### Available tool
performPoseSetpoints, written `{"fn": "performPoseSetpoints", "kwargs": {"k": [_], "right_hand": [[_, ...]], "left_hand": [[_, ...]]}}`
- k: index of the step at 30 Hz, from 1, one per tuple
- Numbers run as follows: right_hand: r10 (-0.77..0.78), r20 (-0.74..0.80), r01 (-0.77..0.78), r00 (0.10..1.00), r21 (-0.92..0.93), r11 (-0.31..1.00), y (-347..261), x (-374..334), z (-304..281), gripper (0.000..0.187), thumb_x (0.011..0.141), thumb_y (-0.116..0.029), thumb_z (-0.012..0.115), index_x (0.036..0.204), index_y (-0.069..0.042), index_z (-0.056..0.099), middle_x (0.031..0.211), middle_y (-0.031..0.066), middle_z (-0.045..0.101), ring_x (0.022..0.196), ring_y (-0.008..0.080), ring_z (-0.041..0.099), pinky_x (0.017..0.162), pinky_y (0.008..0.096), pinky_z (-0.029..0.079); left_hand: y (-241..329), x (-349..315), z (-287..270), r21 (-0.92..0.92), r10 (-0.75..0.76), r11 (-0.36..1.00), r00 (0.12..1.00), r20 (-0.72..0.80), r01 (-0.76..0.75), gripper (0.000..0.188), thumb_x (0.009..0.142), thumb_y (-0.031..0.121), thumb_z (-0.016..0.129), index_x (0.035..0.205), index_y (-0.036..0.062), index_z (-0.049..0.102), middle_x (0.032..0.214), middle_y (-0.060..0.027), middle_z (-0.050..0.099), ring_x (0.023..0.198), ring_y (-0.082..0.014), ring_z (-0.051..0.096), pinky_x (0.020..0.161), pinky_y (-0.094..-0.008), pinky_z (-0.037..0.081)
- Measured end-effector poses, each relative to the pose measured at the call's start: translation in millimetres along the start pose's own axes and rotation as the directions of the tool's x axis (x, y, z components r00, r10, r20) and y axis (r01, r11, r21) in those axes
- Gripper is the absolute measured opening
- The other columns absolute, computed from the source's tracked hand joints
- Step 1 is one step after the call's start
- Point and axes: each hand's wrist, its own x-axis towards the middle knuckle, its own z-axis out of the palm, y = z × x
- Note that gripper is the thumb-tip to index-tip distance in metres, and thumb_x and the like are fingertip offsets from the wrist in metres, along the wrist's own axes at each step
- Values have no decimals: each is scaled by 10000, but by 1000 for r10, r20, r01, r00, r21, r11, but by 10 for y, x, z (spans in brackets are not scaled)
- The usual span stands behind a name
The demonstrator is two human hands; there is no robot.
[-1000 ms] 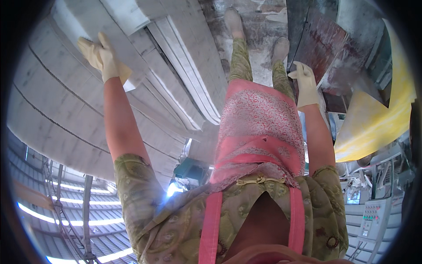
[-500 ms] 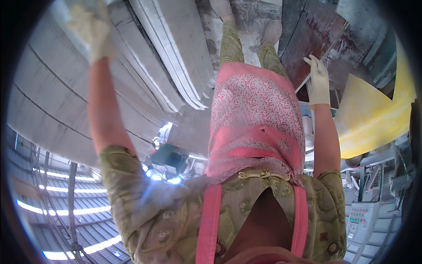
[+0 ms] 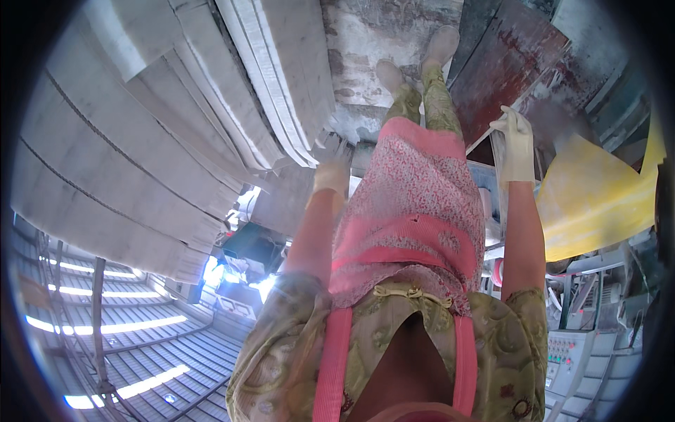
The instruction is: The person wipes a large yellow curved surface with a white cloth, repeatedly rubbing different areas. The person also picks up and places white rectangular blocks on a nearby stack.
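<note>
My left hand [image 3: 330, 177], in a pale glove, hangs low beside the pink patterned apron [image 3: 415, 169], close to the ends of the stacked pale grey slabs [image 3: 295, 84]. Motion smears its fingers, so whether it holds anything does not show. On the other side, my right hand [image 3: 517, 144], also in a pale glove, has its fingers bent over a thin pale edge [image 3: 480, 142]. This edge runs along a reddish-brown board [image 3: 503, 60] with worn, whitish patches.
More pale slabs with dark rope lines [image 3: 91, 176] fill the left side. Yellow sheeting [image 3: 598, 197] hangs at the right, and a control panel [image 3: 566, 359] with coloured buttons stands beyond it. My shoes [image 3: 441, 46] are on a stained, whitish floor [image 3: 387, 42].
My left hand has swung from over the slabs at far left in to beside my apron. My right hand's fingers are more bent. My feet and body have shifted.
</note>
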Motion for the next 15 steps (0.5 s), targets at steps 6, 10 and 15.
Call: {"fn": "performPoseSetpoints", "kwargs": {"k": [6,10,15], "right_hand": [[44,-30,-40,999,107,993,49,-103,167,320,1055,-287,542,1088,-14,707,646,21,605,554,109,549,593,262,489],[144,-123,-134,982,89,987,52,-209,237,366,1035,-353,585,1030,-12,716,589,-19,521,477,87,466,501,261,454],[231,-91,-218,969,129,967,60,-428,320,430,993,-449,644,904,-31,693,543,-63,422,431,52,376,430,241,386]], "left_hand": [[-607,298,-427,112,-5,993,957,-292,40,442,856,174,603,1280,50,599,1183,-184,642,1140,-367,595,990,-474,465],[-878,502,-572,64,58,997,855,-516,-29,419,859,184,616,1255,46,603,1195,-168,634,1145,-365,589,991,-502,461],[-668,418,-578,-174,-107,985,823,-557,11,435,878,215,618,1275,39,597,1257,-222,622,1178,-400,579,1018,-519,453]]}}
